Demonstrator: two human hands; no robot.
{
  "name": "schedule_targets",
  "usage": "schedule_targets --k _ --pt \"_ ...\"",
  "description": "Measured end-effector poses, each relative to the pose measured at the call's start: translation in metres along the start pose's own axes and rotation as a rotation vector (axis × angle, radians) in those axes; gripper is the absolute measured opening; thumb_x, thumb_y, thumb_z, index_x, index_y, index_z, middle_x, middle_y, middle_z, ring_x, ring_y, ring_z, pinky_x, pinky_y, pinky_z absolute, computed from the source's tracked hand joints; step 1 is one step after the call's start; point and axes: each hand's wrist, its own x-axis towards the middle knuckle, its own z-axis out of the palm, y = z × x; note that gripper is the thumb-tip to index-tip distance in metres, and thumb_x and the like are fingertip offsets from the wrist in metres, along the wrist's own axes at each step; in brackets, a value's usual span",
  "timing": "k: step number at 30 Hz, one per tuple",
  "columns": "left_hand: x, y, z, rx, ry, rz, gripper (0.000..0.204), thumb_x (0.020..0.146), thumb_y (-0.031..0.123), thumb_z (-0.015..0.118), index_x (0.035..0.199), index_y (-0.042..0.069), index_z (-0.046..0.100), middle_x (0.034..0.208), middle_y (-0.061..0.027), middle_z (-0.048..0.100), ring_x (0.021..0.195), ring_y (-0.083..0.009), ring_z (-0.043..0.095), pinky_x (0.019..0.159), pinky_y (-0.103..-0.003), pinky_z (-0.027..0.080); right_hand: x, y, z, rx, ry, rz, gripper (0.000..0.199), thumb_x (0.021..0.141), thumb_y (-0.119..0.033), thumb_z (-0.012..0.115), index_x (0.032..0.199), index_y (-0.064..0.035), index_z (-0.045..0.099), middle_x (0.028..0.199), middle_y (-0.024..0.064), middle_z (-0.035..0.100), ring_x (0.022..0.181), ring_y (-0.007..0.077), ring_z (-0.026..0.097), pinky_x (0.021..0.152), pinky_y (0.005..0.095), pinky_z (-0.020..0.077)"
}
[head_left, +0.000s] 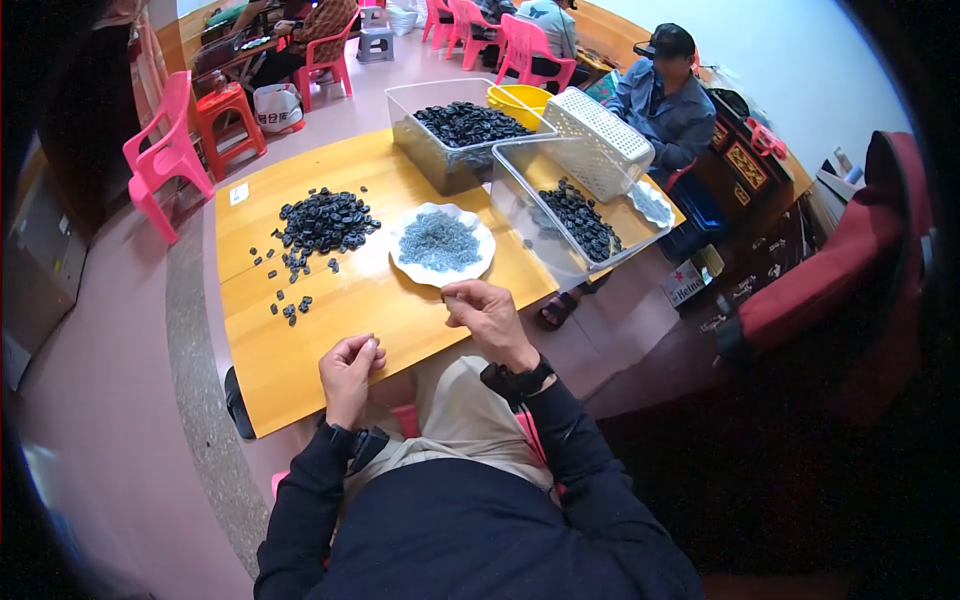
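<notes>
The heap of small clear pieces, showing no single long axis, lies on the white plate beyond and slightly left of the right hand, nearer than the left hand; both hands' fingertips are pinched closed, any held piece indiscernible.

heaped black pieces, heaped grey-blue bits

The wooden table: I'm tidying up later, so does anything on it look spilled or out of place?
Only mildly: some small black pieces lie apart from the main black pile, toward its near left, so they look scattered. Nothing looks plainly damaged.
</notes>
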Motion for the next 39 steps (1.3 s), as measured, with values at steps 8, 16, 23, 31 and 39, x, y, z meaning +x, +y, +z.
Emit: schedule_targets --k 8,16,23,31,39 --pt "-0.002 0.001 0.003 0.013 0.015 0.001 0.017 0.090 0.009 0.062 0.100 -0.004 0.063 0.086 -0.0080 0.066 0.073 -0.0125 0.064 0.067 -0.025 0.055 0.015 -0.027 -0.050 -0.010 0.263 -0.081 0.024 0.088 -0.003 0.060 0.111 0.0024 0.060 0.089 0.0051 0.063 0.071 0.0093 0.061 0.068 0.0244 0.0543" --pt "-0.001 0.000 -0.001 0.014 0.026 -0.026 0.017 0.090 0.009 0.061 0.100 -0.004 0.063 0.086 -0.0080 0.066 0.075 -0.0124 0.064 0.068 -0.024 0.055 0.048 -0.056 -0.058 0.143 0.234 -0.052 0.062 0.088 -0.007 0.061 0.140 0.0034 0.028 0.128 0.0181 0.048 0.079 0.0190 0.066 0.070 0.0320 0.0587" --pt "0.004 0.003 0.005 -0.002 0.010 -0.056 0.017 0.089 0.007 0.062 0.100 -0.005 0.064 0.085 -0.0092 0.067 0.073 -0.0124 0.064 0.069 -0.023 0.055 0.036 -0.017 -0.024 -0.185 0.067 0.105 0.023 0.088 -0.009 0.063 0.104 0.0064 0.064 0.079 0.0064 0.065 0.065 0.0102 0.062 0.062 0.0229 0.0521" --pt "0.007 0.000 0.001 -0.171 0.129 -0.062 0.017 0.088 0.005 0.061 0.101 -0.006 0.063 0.088 -0.0089 0.067 0.075 -0.0123 0.065 0.068 -0.023 0.055 0.075 -0.006 0.040 -0.340 -0.286 0.090 0.019 0.087 -0.008 0.064 0.101 0.0049 0.064 0.074 0.0036 0.064 0.063 0.0077 0.060 0.058 0.0207 0.0487" --pt "0.009 0.006 -0.002 -0.269 0.152 -0.138 0.017 0.088 0.006 0.062 0.100 -0.006 0.064 0.084 -0.0073 0.066 0.072 -0.0100 0.063 0.067 -0.022 0.054 0.134 0.035 0.107 -0.767 -0.443 -0.190 0.026 0.079 -0.014 0.068 0.097 0.0047 0.066 0.075 0.0116 0.068 0.063 0.0159 0.063 0.058 0.0284 0.0492"
